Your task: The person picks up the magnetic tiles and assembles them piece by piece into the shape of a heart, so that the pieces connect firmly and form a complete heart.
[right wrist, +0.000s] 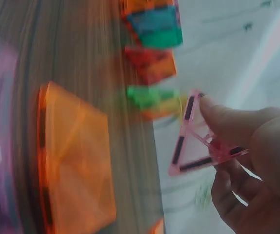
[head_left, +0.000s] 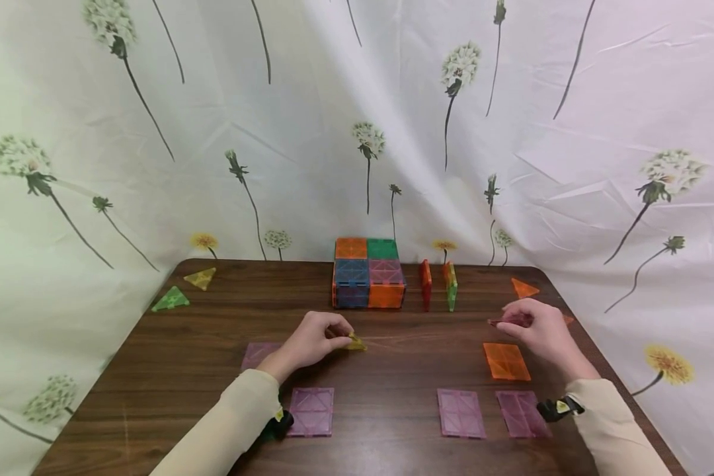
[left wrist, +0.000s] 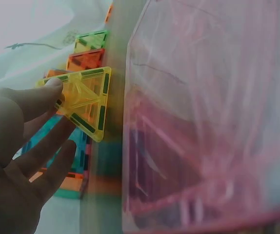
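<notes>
Yellow triangle [left wrist: 100, 105]: being held over the middle of the table [head_left: 387, 373], left hand [head_left: 317, 338] pinching it. Pink triangle [right wrist: 196, 165]: being held toward the right edge, right hand [head_left: 540, 325] pinching it. Orange square [head_left: 507, 361]: lying toward the right edge. Coloured block [head_left: 369, 272]: standing near the far edge. Black strap [head_left: 549, 410]: sitting by the right cuff, its mark being too small to read.
</notes>
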{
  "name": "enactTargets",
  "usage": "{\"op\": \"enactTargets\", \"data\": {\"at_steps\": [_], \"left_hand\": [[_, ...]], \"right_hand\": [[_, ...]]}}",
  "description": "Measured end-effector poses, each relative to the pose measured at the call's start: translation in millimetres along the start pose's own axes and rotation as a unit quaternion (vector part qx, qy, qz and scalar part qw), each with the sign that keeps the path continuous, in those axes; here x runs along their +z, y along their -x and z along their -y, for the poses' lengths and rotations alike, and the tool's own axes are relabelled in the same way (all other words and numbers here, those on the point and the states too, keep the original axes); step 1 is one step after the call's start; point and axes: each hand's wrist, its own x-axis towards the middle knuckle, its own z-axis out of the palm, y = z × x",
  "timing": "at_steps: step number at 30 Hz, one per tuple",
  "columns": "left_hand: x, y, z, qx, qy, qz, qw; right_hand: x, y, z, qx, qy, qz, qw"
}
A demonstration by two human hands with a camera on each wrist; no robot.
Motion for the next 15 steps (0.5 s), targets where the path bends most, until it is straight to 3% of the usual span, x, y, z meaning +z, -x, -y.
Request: {"op": "enactTargets", "data": {"at_steps": [5, 15], "left_hand": [[2.7, -0.4, 0.8, -0.005, 0.0, -0.001, 1.0], [3.2, -1.3, -1.8, -0.012, 0.002, 0.003, 0.9999]], "right_hand": [[21.2, -14.3, 21.6, -0.017, -0.044, 0.045, 0.9979], [65.9, -34.2, 60.6, -0.111, -0.097, 0.099, 0.9842]]}}
